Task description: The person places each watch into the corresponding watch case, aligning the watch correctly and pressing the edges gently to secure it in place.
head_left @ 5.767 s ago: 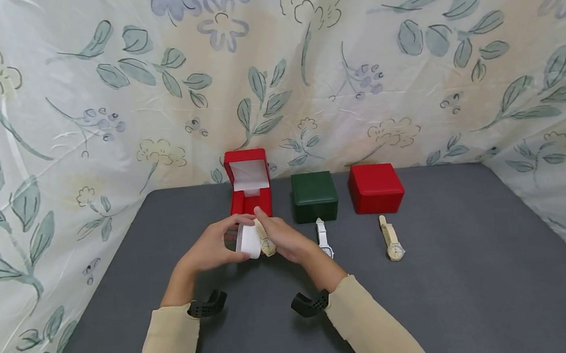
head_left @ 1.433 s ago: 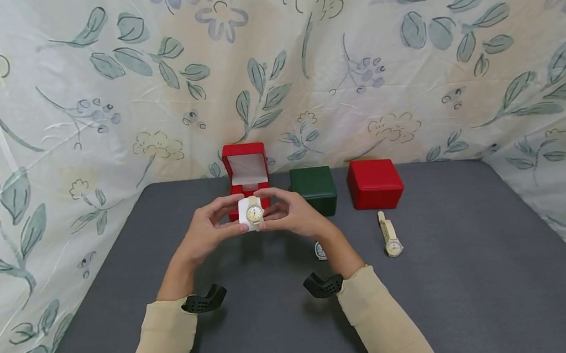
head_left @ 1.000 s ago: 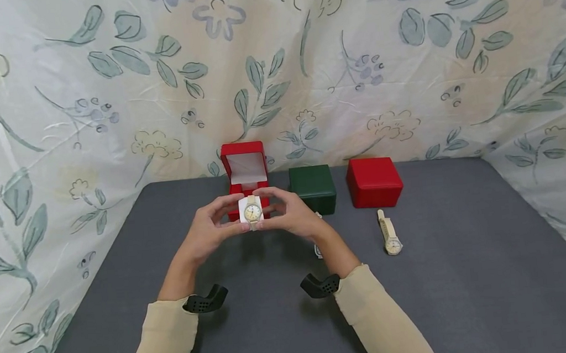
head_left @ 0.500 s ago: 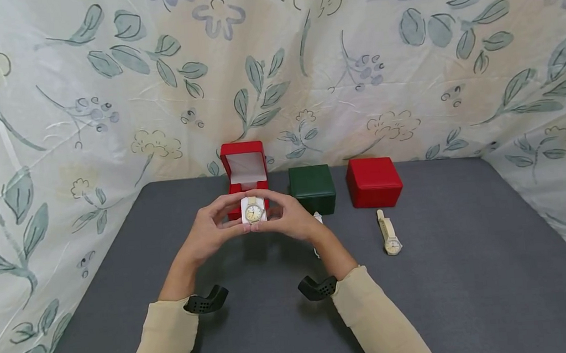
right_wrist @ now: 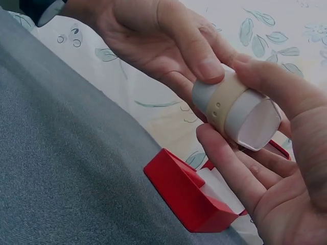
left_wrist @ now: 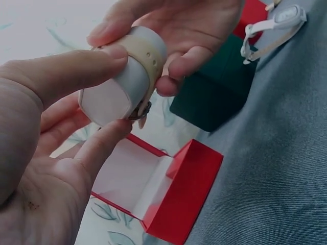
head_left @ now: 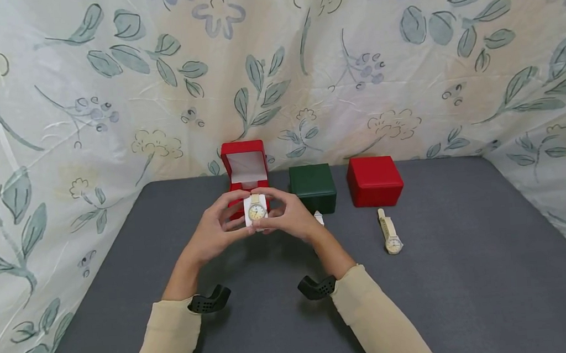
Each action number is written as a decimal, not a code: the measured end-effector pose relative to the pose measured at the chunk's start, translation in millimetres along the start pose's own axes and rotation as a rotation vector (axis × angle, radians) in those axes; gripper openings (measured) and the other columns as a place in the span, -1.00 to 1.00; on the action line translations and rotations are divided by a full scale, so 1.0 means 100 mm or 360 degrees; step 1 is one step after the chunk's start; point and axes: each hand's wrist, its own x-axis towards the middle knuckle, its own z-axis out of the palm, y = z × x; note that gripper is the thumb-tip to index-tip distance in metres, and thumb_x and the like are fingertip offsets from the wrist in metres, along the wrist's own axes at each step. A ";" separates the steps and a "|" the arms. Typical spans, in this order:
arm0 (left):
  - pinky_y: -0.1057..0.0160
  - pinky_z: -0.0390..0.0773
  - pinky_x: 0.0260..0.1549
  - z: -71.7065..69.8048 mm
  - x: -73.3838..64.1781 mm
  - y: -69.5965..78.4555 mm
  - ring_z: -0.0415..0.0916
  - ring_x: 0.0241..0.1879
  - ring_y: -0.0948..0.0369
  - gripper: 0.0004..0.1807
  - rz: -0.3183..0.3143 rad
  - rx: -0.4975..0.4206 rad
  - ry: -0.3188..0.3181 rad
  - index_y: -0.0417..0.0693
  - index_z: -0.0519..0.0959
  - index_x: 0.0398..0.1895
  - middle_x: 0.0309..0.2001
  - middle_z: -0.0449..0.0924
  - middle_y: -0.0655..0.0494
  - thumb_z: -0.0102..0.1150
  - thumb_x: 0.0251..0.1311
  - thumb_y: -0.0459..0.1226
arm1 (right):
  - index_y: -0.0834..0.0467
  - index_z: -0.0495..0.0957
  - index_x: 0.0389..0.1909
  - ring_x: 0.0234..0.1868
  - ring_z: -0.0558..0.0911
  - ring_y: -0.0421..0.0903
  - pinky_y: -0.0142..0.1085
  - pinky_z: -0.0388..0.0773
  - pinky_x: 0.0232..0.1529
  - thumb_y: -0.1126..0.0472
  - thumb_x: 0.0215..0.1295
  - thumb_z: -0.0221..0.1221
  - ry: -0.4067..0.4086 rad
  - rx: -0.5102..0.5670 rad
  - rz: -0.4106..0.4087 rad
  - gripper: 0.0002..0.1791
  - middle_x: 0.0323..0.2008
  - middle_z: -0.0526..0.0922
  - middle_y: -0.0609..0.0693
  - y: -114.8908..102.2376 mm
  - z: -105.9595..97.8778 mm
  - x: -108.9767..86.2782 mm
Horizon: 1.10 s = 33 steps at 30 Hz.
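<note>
Both hands hold a white watch cushion [left_wrist: 104, 102] in front of the open red box, above the table. A cream-strapped wristwatch [head_left: 256, 212] is wrapped around the cushion, its dial facing the head camera. My left hand [head_left: 212, 232] grips the cushion's left end between thumb and fingers. From the other end my right hand [head_left: 291, 217] pinches it, the thumb across the dial's lower edge. Both wrist views show the holed strap [right_wrist: 225, 104] around the cushion; a buckle [left_wrist: 139, 109] appears at its underside in the left wrist view.
Behind the hands stands the open red watch box [head_left: 244, 165], white-lined. A green box [head_left: 313, 189] and a red box [head_left: 375, 181], both closed, stand to its right. A white watch [head_left: 319, 217] lies partly hidden by the right arm; another cream watch [head_left: 390, 234] lies farther right.
Earliest, the cushion was in the left hand and the watch beside it in the right; the watch now encircles the cushion. Over the last second, the hands shift slightly and the right thumb moves onto the dial's edge.
</note>
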 end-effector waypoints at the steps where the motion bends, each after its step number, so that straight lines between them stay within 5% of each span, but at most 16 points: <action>1: 0.11 0.51 0.12 0.00 0.00 0.00 0.31 0.35 -0.04 -0.23 0.0015 0.0019 -0.0003 0.09 0.31 0.31 0.32 0.28 0.09 0.41 0.00 -0.37 | -0.12 0.38 0.29 -0.27 0.74 0.03 -0.08 0.70 -0.21 0.23 0.11 0.38 0.0001 0.0017 0.0009 -0.30 0.10 0.50 0.08 0.01 0.00 0.00; 10: 0.07 0.51 0.12 0.02 -0.01 -0.02 0.29 0.37 0.02 -0.23 0.0086 0.0093 -0.0007 0.06 0.32 0.31 0.30 0.31 0.08 0.43 -0.02 -0.38 | -0.08 0.38 0.27 -0.13 0.68 0.09 -0.02 0.70 -0.28 0.20 0.17 0.34 -0.0023 0.0081 0.0077 -0.37 0.07 0.47 0.13 0.06 -0.03 0.02; 18: 0.00 0.46 0.16 0.04 -0.02 0.00 0.32 0.34 -0.05 -0.23 -0.0017 0.0070 0.0066 -0.07 0.32 0.35 0.34 0.27 -0.02 0.38 0.02 -0.43 | -0.10 0.20 0.41 0.01 0.62 0.09 -0.11 0.68 -0.10 0.15 0.24 0.28 -0.0055 -0.0154 0.0123 -0.26 0.19 0.42 0.12 -0.01 -0.01 0.01; 23: 0.06 0.47 0.15 0.00 0.00 -0.07 0.32 0.34 -0.05 -0.25 -0.0060 0.0041 0.0091 -0.04 0.31 0.36 0.35 0.27 0.01 0.36 0.05 -0.39 | -0.05 0.23 0.40 0.19 0.50 0.08 -0.09 0.58 0.12 0.14 0.25 0.26 0.0042 -0.0199 0.0080 -0.30 0.30 0.37 0.06 0.03 0.03 0.04; 33: -0.02 0.50 0.14 -0.23 0.25 -0.25 0.21 0.42 -0.03 -0.29 -0.0250 0.0092 -0.0005 0.11 0.32 0.37 0.40 0.24 0.07 0.34 0.13 -0.30 | 0.00 0.23 0.40 0.29 0.50 0.02 -0.14 0.56 0.15 0.14 0.20 0.32 0.0287 -0.0056 0.0092 -0.25 0.37 0.29 0.01 0.17 0.09 0.28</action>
